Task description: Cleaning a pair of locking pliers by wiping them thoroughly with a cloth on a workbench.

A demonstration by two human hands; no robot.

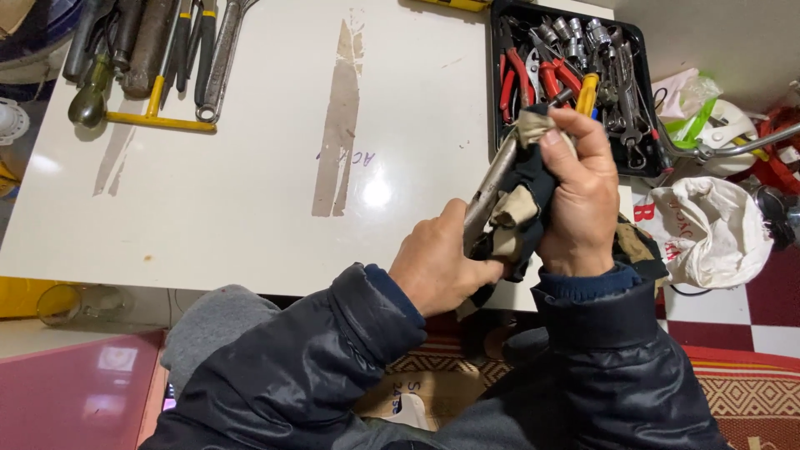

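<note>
You've got a long grey metal tool (490,187) in hand, held at a slant above the near edge of the white table (250,200), close to its right corner, with its upper end tipped toward the black tray (642,100). A dark and beige rag (521,208) is bunched around the tool's middle and upper part, so what kind of tool it is cannot be told. Your right hand (583,196) is closed over the rag from the right, fingers curled across the top and pressing the cloth against the metal. Your left hand (437,262) grips the lower end, fingers wrapped tight and the thumb lying up along the shaft. Both dark padded sleeves (333,350) come in from the near side. Just beyond your right hand, the tray sits at the far right corner, packed with sockets, spanners, red-handled pliers (517,79) and a yellow-handled screwdriver (587,92). Well apart, at the far left corner, lies a row of loose tools: wrenches (218,58), screwdrivers and a yellow T-shaped bar (158,117). A strip of worn tape (342,117) runs across the middle. Off the right edge lies a white plastic bag (708,225).
</note>
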